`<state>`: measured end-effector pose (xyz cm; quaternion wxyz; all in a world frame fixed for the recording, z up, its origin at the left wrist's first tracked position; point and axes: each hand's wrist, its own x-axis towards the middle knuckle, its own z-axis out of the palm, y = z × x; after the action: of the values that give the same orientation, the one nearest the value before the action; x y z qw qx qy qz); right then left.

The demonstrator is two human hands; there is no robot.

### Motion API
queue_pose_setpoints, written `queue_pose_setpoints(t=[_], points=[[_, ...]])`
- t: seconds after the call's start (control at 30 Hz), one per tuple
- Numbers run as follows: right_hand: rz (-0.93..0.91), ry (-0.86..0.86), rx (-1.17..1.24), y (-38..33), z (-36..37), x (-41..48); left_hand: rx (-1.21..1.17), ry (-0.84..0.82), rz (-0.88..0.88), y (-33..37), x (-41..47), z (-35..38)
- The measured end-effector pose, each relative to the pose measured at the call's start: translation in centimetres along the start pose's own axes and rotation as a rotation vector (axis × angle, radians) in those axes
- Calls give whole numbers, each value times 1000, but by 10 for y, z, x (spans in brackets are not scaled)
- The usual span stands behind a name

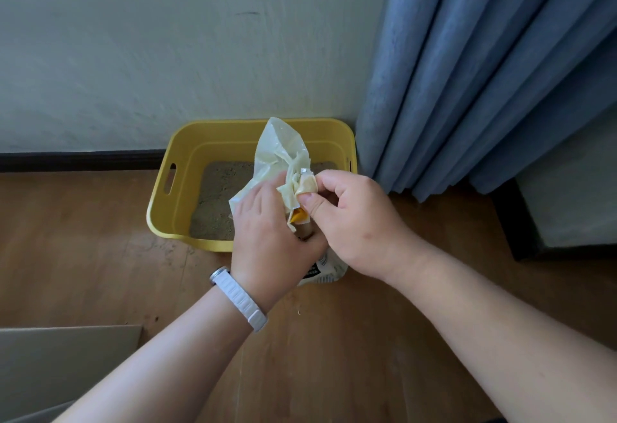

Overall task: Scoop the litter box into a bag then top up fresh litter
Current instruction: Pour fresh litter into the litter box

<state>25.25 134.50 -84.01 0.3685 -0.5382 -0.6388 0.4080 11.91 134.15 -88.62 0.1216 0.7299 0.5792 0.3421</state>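
Observation:
A yellow plastic litter box (187, 155) stands on the wooden floor against the wall, holding grey litter (220, 195). Above its near right corner both hands hold a thin, crumpled pale-yellow bag (278, 152). My left hand (267, 232) grips the bag's lower part, and something orange shows inside its grasp. My right hand (354, 219) pinches a bunched piece of the bag between thumb and fingers. Below the hands, a white printed package (325, 272) rests on the floor, mostly hidden.
A blue curtain (484, 72) hangs at the right, down to the floor. A dark-framed grey piece of furniture (567, 205) stands at far right. A grey flat board (60, 366) lies at the lower left. A dark skirting board runs along the wall.

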Motion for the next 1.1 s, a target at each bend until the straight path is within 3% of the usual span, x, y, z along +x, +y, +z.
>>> queue_pose_setpoints(t=[0.4,0.73,0.9,1.0,1.1], points=[[73,112,105,9,-15,3,141,-49,94,14,21,12],[45,76,171,36,-33,7,303,-69,275,14,35,19],[-5,55,253,45,-43,13,254,-125,230,21,49,14],[38,137,279,54,-57,14,256,-74,124,31,57,3],[78,66,167,70,-63,17,253,-18,96,35,64,-9]])
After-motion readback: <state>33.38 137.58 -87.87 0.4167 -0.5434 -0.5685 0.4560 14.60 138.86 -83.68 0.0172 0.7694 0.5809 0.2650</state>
